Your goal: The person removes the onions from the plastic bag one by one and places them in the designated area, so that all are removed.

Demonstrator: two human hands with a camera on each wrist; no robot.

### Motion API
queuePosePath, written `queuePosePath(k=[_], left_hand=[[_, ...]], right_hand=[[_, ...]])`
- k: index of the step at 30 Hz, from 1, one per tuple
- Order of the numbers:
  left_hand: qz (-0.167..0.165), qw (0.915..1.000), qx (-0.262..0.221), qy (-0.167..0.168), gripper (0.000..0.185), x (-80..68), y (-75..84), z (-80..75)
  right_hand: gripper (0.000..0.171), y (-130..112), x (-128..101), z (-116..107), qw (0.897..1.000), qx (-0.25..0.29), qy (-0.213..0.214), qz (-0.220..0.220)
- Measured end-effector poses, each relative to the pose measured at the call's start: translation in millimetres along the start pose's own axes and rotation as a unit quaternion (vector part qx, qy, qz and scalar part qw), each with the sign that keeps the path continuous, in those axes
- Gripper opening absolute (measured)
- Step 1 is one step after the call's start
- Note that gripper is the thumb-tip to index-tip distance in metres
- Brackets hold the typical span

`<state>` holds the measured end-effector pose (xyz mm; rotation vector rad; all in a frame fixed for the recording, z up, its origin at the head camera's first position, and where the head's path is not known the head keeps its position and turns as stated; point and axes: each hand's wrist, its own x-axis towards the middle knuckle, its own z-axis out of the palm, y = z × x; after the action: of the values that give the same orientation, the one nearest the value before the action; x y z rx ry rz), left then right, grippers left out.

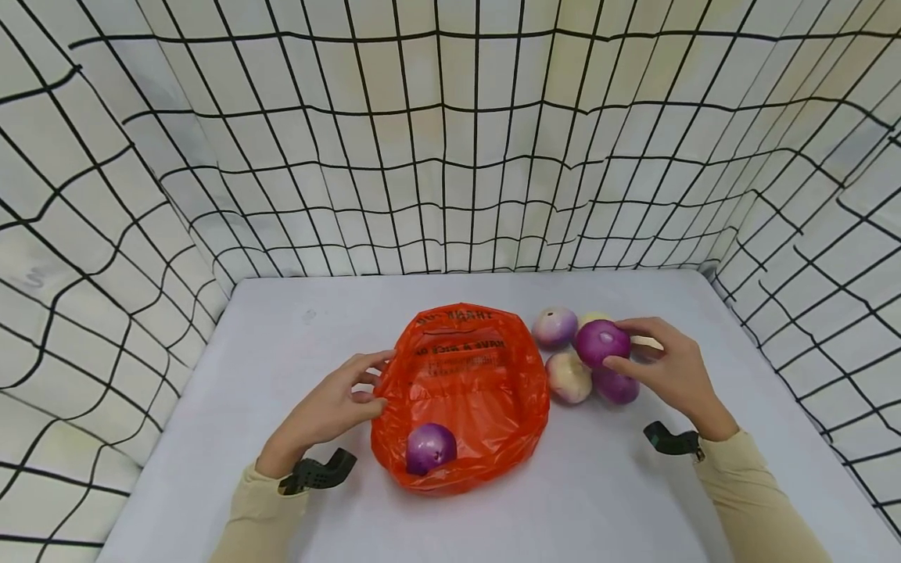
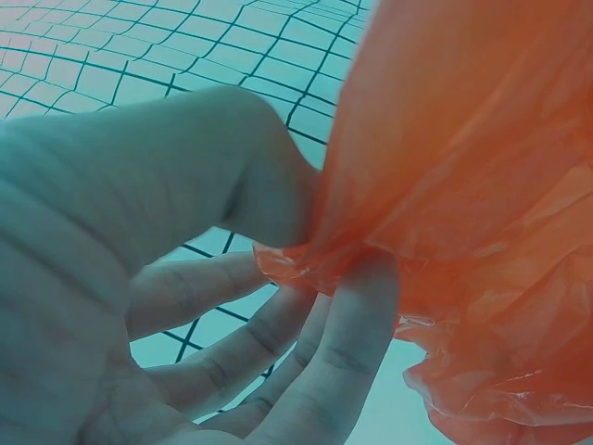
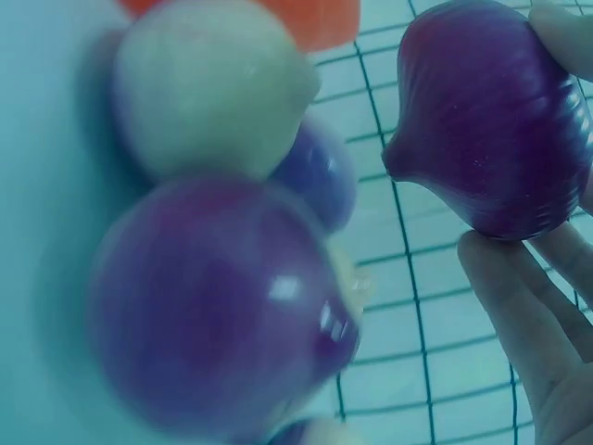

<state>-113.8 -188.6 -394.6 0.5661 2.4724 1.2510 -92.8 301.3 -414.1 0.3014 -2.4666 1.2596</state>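
Grey table [image 1: 211,438]: orange bag [image 1: 486,391] holds one purple onion [image 1: 430,448]; left hand [image 1: 331,407] pinches rim.

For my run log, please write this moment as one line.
left hand: pinches orange bag rim | right hand: holds purple onion | bag: one onion inside

You wear pale beige long sleeves, the left sleeve [image 1: 256,512] at seven o'clock and the right sleeve [image 1: 756,500] at five o'clock. A black plastic camera mount [image 1: 320,471] is strapped at your left wrist, and another black mount [image 1: 672,439] at your right wrist. Both hands are bare.
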Motion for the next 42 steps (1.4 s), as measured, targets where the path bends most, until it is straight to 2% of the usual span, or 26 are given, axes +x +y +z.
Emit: queuePosePath(k=[5,16,30,42], left_hand=[[0.002,1.0000,0.001,0.003,0.069,0.5,0.5,-0.9],[-0.003,1.0000,0.004,0.005,0.069,1.4,1.0,-0.7],[0.002,1.0000,-0.003,-0.001,0.069,0.9,-1.1,-0.9],[0.001,1.0000,-0.004,-0.004,0.069,3.0,-1.5,0.2]], right_hand=[[0.054,10.5,-9.3,-11.4,1.000,-0.005,0.026,0.010],[0.058,32.0,-27.3,-34.8,0.995,-0.062,0.065,0.051],[0.056,51.6,-48.2,-49.1,0.987,-0.101,0.078,0.096],[0.058,69.9,-60.2,-47.7,0.985,-0.118,0.059,0.113]])
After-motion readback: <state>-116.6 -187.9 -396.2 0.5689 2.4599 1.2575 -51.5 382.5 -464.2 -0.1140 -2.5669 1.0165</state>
